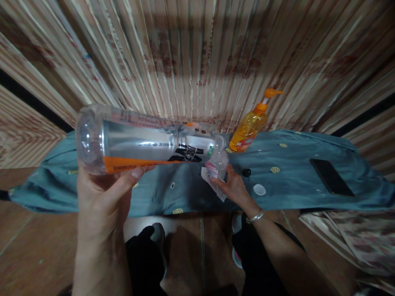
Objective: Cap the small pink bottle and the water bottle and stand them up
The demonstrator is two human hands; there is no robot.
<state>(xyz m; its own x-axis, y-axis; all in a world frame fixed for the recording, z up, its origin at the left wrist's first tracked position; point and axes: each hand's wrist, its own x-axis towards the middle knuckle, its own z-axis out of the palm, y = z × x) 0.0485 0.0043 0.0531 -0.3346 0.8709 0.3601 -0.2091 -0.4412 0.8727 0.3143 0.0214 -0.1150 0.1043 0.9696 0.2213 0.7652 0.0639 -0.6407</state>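
Note:
My left hand (108, 185) is wrapped round the underside of a large clear plastic bottle (138, 139) with a silver and orange label. The bottle lies on its side in the air, its neck towards the right. At that neck is a smaller clear bottle (217, 162) with a pink and white label, its mouth against or very close to the large one's. My right hand (233, 185) grips the small bottle low down, along with something white and thin, perhaps a tissue. Whether liquid passes between the bottles cannot be made out.
Behind my right hand stands an orange pump bottle (247, 129). A black cap (246, 172), a white round lid (259, 189) and a dark phone (331, 176) lie on the green cloth (296, 172). A striped curtain (197, 49) hangs behind.

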